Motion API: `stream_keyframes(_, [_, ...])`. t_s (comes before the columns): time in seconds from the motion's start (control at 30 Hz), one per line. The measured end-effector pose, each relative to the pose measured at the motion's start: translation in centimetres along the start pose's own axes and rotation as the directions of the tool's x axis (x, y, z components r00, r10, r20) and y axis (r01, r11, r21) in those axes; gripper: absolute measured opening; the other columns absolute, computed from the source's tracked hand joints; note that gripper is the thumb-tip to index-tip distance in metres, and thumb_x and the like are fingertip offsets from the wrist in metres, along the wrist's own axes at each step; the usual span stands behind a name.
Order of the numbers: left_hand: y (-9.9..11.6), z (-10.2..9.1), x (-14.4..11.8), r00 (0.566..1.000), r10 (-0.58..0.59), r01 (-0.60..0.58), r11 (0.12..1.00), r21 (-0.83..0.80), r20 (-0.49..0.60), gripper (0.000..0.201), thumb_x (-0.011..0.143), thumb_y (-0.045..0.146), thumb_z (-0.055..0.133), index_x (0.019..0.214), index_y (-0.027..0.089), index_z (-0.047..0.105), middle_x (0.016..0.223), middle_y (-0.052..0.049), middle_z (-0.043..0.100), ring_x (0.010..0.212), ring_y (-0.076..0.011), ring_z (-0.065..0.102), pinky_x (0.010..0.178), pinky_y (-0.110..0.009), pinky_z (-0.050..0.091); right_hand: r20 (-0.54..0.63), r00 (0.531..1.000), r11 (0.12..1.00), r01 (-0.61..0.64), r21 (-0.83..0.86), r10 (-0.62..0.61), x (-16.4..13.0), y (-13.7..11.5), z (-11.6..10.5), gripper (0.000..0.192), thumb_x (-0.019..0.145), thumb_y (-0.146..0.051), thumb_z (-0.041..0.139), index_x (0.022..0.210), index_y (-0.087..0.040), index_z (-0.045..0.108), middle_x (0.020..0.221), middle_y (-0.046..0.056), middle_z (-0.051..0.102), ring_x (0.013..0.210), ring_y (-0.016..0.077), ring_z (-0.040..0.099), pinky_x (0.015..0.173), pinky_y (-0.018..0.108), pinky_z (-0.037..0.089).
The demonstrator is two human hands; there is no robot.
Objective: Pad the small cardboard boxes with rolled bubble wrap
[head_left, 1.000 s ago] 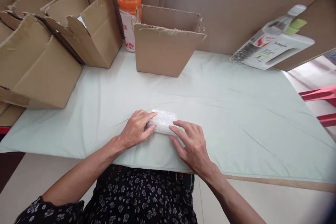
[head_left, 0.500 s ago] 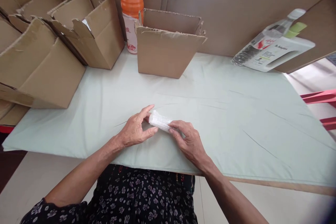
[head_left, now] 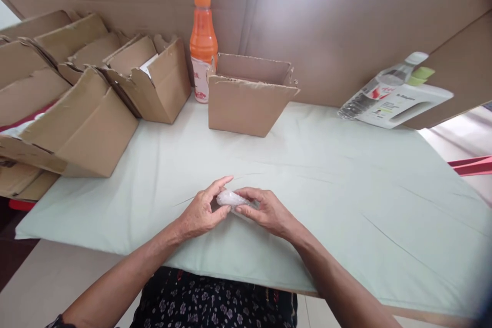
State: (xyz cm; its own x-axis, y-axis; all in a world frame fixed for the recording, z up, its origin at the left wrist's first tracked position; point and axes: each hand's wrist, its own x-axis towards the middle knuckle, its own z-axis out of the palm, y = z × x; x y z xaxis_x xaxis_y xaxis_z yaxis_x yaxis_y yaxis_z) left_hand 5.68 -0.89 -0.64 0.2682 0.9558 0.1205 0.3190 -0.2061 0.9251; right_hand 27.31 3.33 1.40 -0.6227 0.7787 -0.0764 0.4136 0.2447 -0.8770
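Note:
A small roll of clear bubble wrap (head_left: 229,198) lies crosswise between my two hands, just above the pale green cloth on the table. What is inside it, if anything, cannot be made out. My right hand (head_left: 269,210) grips its right end between thumb and fingers. At the left end, my left hand (head_left: 205,207) has its thumb against the near edge and other fingers behind. Its index finger stretches past the wrap, and the fingers behind are partly hidden.
An open cardboard box (head_left: 249,105) stands in front, beside an orange-capped bottle (head_left: 203,51). More cardboard boxes (head_left: 96,123) crowd the left. A clear plastic bottle (head_left: 378,89) and a white handled jug (head_left: 407,105) lean at the back right against cardboard panels (head_left: 326,25).
The bubble wrap has turned so its end faces me more. My right hand has shifted left along it, and my left thumb has closed in on it. The camera view has tilted up.

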Motion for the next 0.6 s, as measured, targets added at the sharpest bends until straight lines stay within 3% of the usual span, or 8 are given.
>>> stream_keyframes(0.1, [-0.2,-0.9,0.3,0.994,0.054,-0.044,0.994,0.102,-0.097,0.053,0.089,0.025,0.062,0.140,0.018,0.051,0.106,-0.008,0.068,0.092,-0.0178,0.066,0.085,-0.031,0.056,-0.061,0.998,0.992,-0.017,0.125,0.025,0.9,0.6,-0.2,0.022,0.089,-0.039,0.065,0.098,-0.020,0.074,0.095,0.004,0.077,0.086,0.0207,0.068,0.076,0.031,0.049])
stream_keyframes(0.23, [1.5,-3.1,2.6,0.943,0.261,-0.174,0.917,0.359,-0.208,0.043,0.092,0.021,0.060,0.134,0.021,0.056,0.118,-0.011,0.067,0.106,-0.0211,0.065,0.089,-0.035,0.056,-0.215,0.963,0.910,-0.064,0.409,0.164,0.7,1.9,-1.0,0.027,0.084,-0.046,0.072,0.093,-0.020,0.072,0.084,0.002,0.071,0.073,0.0167,0.062,0.066,0.027,0.047])
stream_keyframes(0.33, [4.0,-4.9,7.3,0.847,0.487,-0.281,0.750,0.599,-0.213,0.037,0.092,0.015,0.057,0.129,0.019,0.060,0.128,-0.013,0.064,0.119,-0.0247,0.061,0.101,-0.042,0.051,-0.287,0.931,0.854,-0.048,0.518,0.226,0.4,2.5,-1.6,0.029,0.083,-0.048,0.074,0.089,-0.020,0.071,0.079,0.002,0.067,0.069,0.0153,0.059,0.063,0.027,0.046])
stream_keyframes(0.43, [6.1,-6.3,13.9,0.756,0.631,-0.298,0.572,0.764,-0.178,0.041,0.088,0.011,0.054,0.129,0.016,0.060,0.139,-0.014,0.060,0.137,-0.0295,0.049,0.114,-0.048,0.040,-0.375,0.915,0.895,0.036,0.445,0.150,0.3,2.5,-1.5,0.024,0.082,-0.044,0.075,0.088,-0.021,0.075,0.091,0.005,0.070,0.082,0.0186,0.064,0.071,0.029,0.050])
stream_keyframes(0.5, [6.7,-7.1,18.2,0.768,0.620,-0.248,0.519,0.818,-0.161,0.045,0.083,0.011,0.056,0.128,0.016,0.060,0.140,-0.013,0.060,0.143,-0.0319,0.043,0.117,-0.051,0.034,-0.434,0.898,0.936,0.091,0.339,0.069,0.3,2.4,-1.2,0.016,0.082,-0.038,0.074,0.086,-0.023,0.076,0.096,0.006,0.071,0.090,0.0205,0.065,0.078,0.031,0.051])
stream_keyframes(0.6, [6.5,-8.0,22.2,0.843,0.511,-0.157,0.530,0.833,-0.166,0.029,0.081,0.012,0.056,0.107,0.017,0.067,0.109,-0.010,0.072,0.120,-0.0306,0.060,0.112,-0.052,0.037,-0.498,0.867,0.969,0.145,0.201,-0.027,0.1,2.1,-0.9,0.008,0.083,-0.032,0.073,0.083,-0.024,0.076,0.089,0.005,0.069,0.088,0.0198,0.065,0.077,0.031,0.052])
